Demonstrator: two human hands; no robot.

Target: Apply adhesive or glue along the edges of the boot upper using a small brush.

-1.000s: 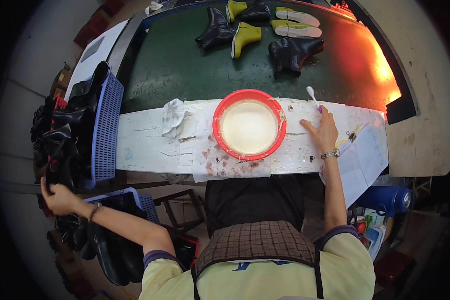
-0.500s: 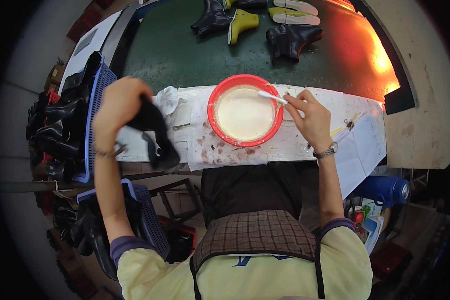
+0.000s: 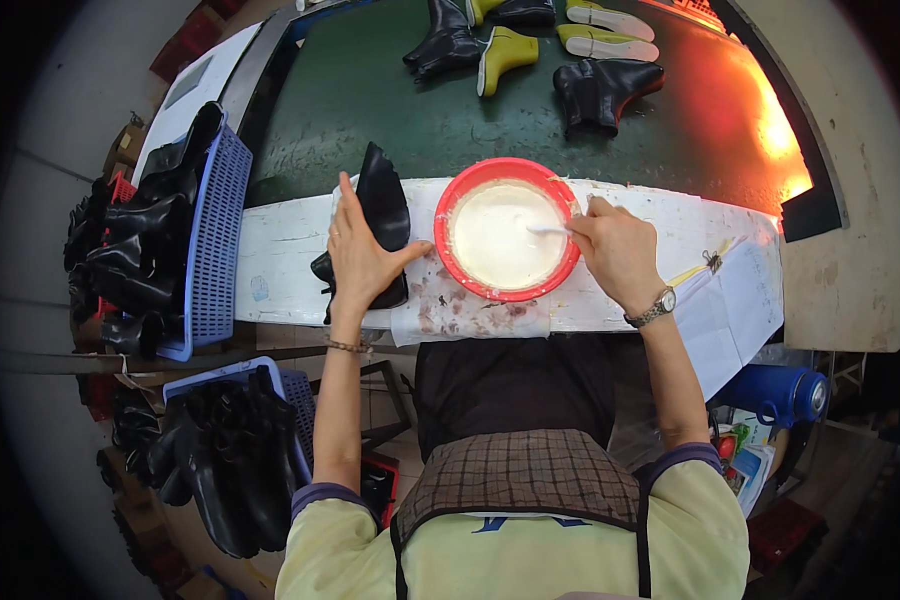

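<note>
My left hand (image 3: 364, 254) is open, thumb spread and fingers stretched out. It lies over or against a black boot (image 3: 383, 205) on the white bench, left of the bowl; the hand hides part of the boot. A red bowl (image 3: 452, 274) holds a thick cream-white liquid (image 3: 500, 240). My right hand (image 3: 618, 250) is closed at the bowl's right rim, pinching a small brush (image 3: 547, 230) whose white-coated end reaches into the liquid. Most of its handle is hidden in the fingers.
Blue baskets (image 3: 213, 235) of black boots (image 3: 130, 265) stand at my left. Beyond the bench, a green surface (image 3: 340, 100) carries black boots and yellow boots (image 3: 508, 58), with an orange glow at its right. Clipped papers (image 3: 725, 300) and a blue flask (image 3: 775, 393) are at right.
My left hand has moved right, set the black boot down on the bench and spread its fingers. My right hand has lowered the brush into the liquid.
</note>
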